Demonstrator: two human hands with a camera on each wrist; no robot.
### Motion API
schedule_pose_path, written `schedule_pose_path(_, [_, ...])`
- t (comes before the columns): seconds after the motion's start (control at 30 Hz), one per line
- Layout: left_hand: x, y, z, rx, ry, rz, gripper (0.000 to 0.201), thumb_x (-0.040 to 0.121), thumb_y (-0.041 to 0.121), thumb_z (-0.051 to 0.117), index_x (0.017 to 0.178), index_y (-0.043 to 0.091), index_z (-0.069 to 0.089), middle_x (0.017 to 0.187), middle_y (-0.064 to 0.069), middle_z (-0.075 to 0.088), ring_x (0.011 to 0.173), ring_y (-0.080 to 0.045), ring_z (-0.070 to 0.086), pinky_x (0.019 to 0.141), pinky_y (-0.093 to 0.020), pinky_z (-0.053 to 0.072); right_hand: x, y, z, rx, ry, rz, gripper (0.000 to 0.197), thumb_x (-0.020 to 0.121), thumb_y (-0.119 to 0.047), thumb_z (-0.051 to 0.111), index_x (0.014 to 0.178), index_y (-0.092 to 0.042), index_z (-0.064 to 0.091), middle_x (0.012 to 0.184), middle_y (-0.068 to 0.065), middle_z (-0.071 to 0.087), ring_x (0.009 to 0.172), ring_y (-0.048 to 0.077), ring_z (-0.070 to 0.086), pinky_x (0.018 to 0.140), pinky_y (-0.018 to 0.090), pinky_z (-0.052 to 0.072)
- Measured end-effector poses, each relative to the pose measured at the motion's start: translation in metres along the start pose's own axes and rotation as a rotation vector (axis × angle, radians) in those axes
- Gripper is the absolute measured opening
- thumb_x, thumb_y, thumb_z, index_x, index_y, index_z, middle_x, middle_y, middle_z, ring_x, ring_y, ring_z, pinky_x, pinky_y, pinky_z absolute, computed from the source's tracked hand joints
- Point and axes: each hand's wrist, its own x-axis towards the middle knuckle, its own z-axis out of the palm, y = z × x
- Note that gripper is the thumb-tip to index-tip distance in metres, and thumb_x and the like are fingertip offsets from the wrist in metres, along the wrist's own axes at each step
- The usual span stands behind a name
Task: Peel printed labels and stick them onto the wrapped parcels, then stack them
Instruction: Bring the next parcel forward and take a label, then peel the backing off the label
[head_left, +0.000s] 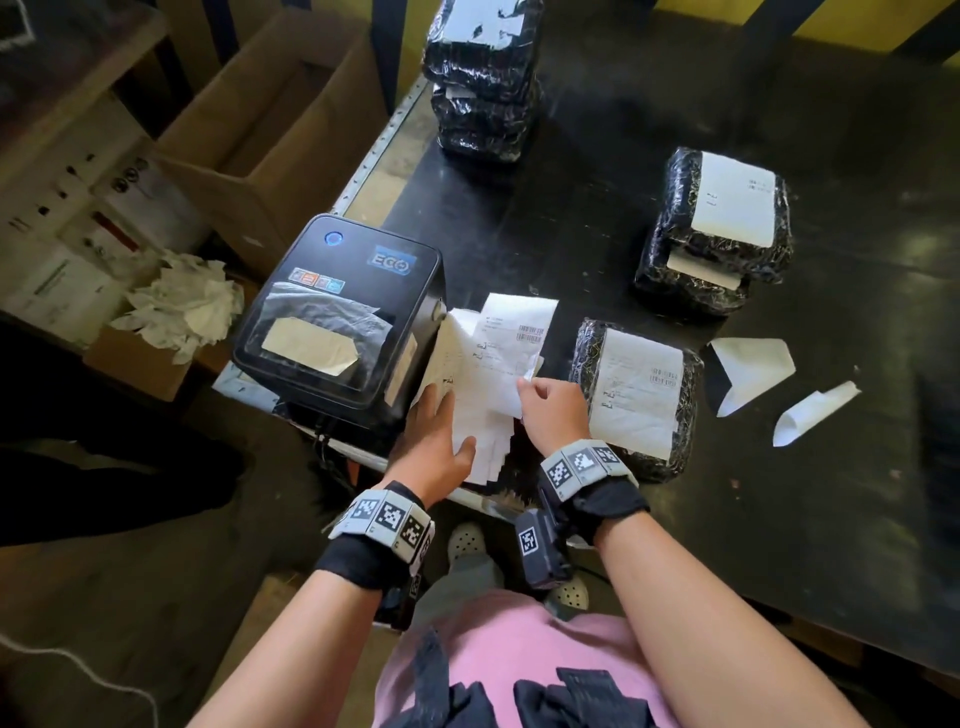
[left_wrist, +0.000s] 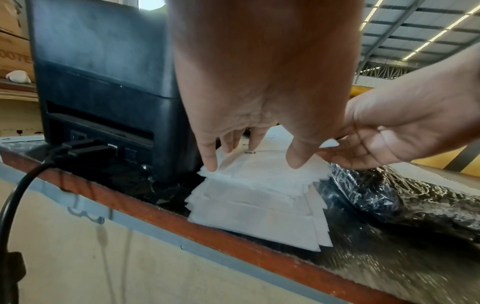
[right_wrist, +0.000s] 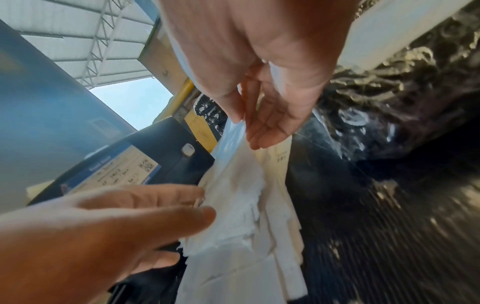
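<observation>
A loose pile of white printed labels (head_left: 491, 364) lies between the black label printer (head_left: 337, 306) and a black wrapped parcel (head_left: 636, 395) that carries a white label. My left hand (head_left: 441, 423) rests on the near left of the pile with straight fingers (left_wrist: 209, 160) pressing the sheets down. My right hand (head_left: 525, 387) pinches the edge of the top label (right_wrist: 233, 164) between thumb and fingers (right_wrist: 262, 139), lifting it a little off the pile (left_wrist: 259, 191). The labelled parcel lies just right of my right wrist.
Two labelled parcels (head_left: 719, 234) are stacked at the right back, and a taller stack (head_left: 483, 83) stands at the far edge. Peeled backing scraps (head_left: 753, 371) lie right of the near parcel. Cardboard boxes (head_left: 270, 140) and crumpled paper (head_left: 182, 306) sit off the table's left side.
</observation>
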Motion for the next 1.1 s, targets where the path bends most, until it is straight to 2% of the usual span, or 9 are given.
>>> schedule_pose_path(0.1, [-0.001, 0.003, -0.001, 0.007, -0.014, -0.018, 0.071, 0.096, 0.039, 0.047, 0.153, 0.019, 0.01, 0.16, 0.001, -0.01, 0.148, -0.02, -0.004, 0.12, -0.045, 0.016, 0.002, -0.004, -0.01, 0.03, 0.058, -0.05, 0.045, 0.097, -0.027, 0.053, 0.053, -0.018, 0.049, 0.052, -0.007, 0.043, 0.051, 0.008, 0.04, 0.052, 0.022, 0.032])
schedule_pose_path(0.2, [-0.005, 0.011, -0.004, -0.098, 0.005, -0.01, 0.073, 0.096, 0.04, 0.05, 0.154, 0.021, 0.01, 0.161, -0.003, -0.009, 0.149, -0.021, -0.003, 0.12, -0.042, 0.014, 0.007, -0.004, -0.025, 0.099, 0.076, -0.071, 0.029, 0.096, -0.032, 0.055, 0.086, -0.011, 0.072, 0.075, -0.003, 0.066, 0.07, 0.011, 0.06, 0.07, 0.025, 0.049])
schedule_pose_path(0.33, [-0.009, 0.034, -0.017, -0.182, 0.257, 0.205, 0.071, 0.093, 0.04, 0.056, 0.151, 0.022, 0.019, 0.16, -0.009, 0.006, 0.148, -0.021, 0.006, 0.119, -0.039, 0.016, 0.007, -0.006, -0.05, 0.208, 0.073, -0.107, 0.022, 0.097, -0.03, 0.055, 0.093, -0.015, 0.071, 0.089, -0.001, 0.071, 0.084, 0.014, 0.065, 0.075, 0.026, 0.053])
schedule_pose_path(0.47, [-0.008, 0.067, -0.03, -0.124, 0.407, 0.458, 0.065, 0.091, 0.041, 0.06, 0.146, 0.018, 0.034, 0.158, -0.01, 0.021, 0.146, -0.024, 0.017, 0.118, -0.039, 0.021, 0.009, -0.012, -0.067, 0.456, -0.043, 0.012, 0.022, 0.098, -0.024, 0.054, 0.103, -0.012, 0.071, 0.102, 0.005, 0.072, 0.095, 0.019, 0.066, 0.077, 0.029, 0.055])
schedule_pose_path(0.6, [-0.011, 0.097, -0.038, -0.128, 0.447, 0.613, 0.049, 0.089, 0.029, 0.066, 0.135, 0.016, 0.053, 0.149, -0.008, 0.041, 0.14, -0.025, 0.033, 0.116, -0.037, 0.027, 0.004, -0.019, -0.081, 0.718, -0.162, 0.034, 0.02, 0.096, -0.019, 0.056, 0.095, -0.01, 0.074, 0.102, 0.011, 0.074, 0.098, 0.022, 0.068, 0.088, 0.04, 0.055])
schedule_pose_path(0.73, [-0.012, 0.11, -0.043, -0.254, 0.413, 0.644, 0.037, 0.089, 0.021, 0.067, 0.125, 0.015, 0.061, 0.14, -0.005, 0.053, 0.13, -0.019, 0.048, 0.109, -0.04, 0.041, -0.001, -0.023, -0.095, 0.803, -0.173, -0.001, 0.027, 0.096, -0.018, 0.054, 0.107, 0.001, 0.07, 0.101, 0.016, 0.071, 0.092, 0.022, 0.066, 0.081, 0.033, 0.055])
schedule_pose_path(0.87, [-0.014, 0.121, -0.046, -0.349, 0.412, 0.654, 0.034, 0.089, 0.02, 0.067, 0.123, 0.015, 0.064, 0.133, -0.003, 0.06, 0.122, -0.016, 0.056, 0.103, -0.039, 0.046, -0.005, -0.023, -0.104, 0.833, -0.215, -0.044, 0.032, 0.097, -0.02, 0.05, 0.113, 0.001, 0.069, 0.11, 0.023, 0.069, 0.097, 0.028, 0.066, 0.084, 0.032, 0.056])
schedule_pose_path(1.0, [-0.021, 0.131, -0.053, -0.363, 0.454, 0.644, 0.034, 0.089, 0.019, 0.068, 0.123, 0.015, 0.065, 0.127, -0.003, 0.064, 0.113, -0.017, 0.064, 0.097, -0.029, 0.049, -0.007, -0.019, -0.109, 0.81, -0.229, -0.116, 0.032, 0.098, -0.019, 0.047, 0.114, 0.0, 0.067, 0.11, 0.021, 0.07, 0.098, 0.026, 0.067, 0.094, 0.039, 0.053])
schedule_pose_path(1.1, [-0.024, 0.136, -0.056, -0.367, 0.471, 0.638, 0.033, 0.09, 0.019, 0.067, 0.123, 0.018, 0.066, 0.13, -0.003, 0.062, 0.106, -0.016, 0.066, 0.085, -0.004, 0.045, -0.006, -0.017, -0.112, 0.829, -0.208, -0.122, 0.029, 0.099, -0.019, 0.048, 0.111, 0.001, 0.066, 0.102, 0.018, 0.071, 0.094, 0.024, 0.066, 0.099, 0.045, 0.05])
